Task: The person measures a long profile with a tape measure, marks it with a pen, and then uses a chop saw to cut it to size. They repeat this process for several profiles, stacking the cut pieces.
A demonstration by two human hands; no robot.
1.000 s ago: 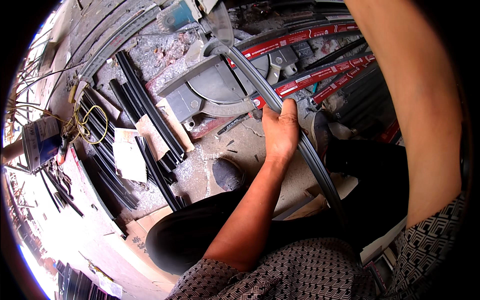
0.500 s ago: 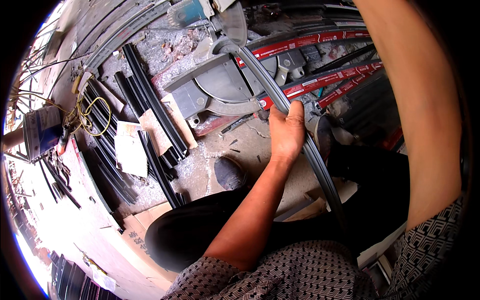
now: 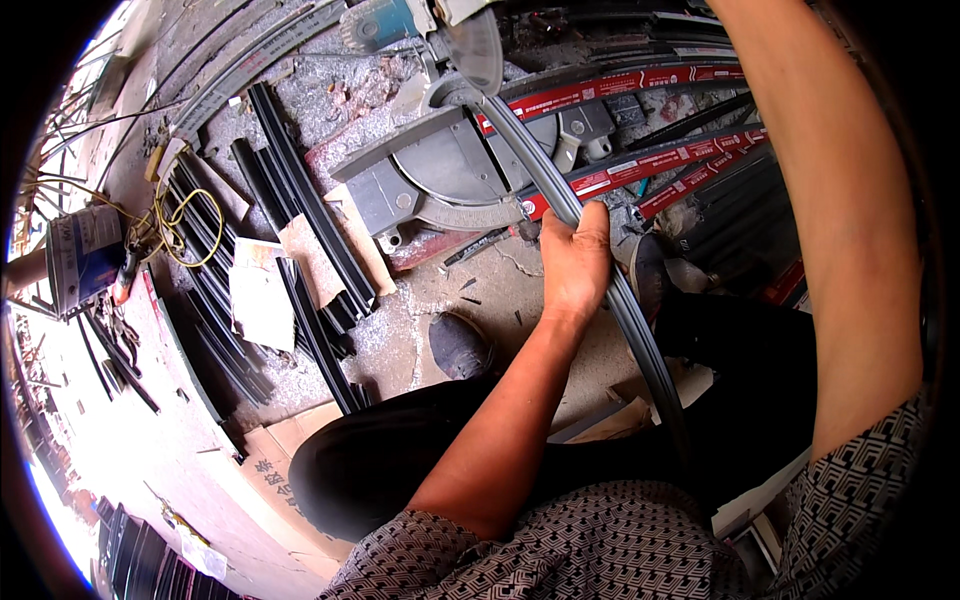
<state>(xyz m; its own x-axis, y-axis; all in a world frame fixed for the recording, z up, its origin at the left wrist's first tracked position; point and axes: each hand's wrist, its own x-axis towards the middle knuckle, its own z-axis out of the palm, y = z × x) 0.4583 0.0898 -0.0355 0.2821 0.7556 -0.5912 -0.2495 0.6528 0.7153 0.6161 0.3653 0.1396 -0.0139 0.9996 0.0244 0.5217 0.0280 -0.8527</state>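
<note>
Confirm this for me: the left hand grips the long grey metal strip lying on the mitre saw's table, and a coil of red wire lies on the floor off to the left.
One detail is wrong: the coil of wire is yellow, not red, as the head view shows. The left hand does grip the long grey metal strip lying on the mitre saw's table.
</note>
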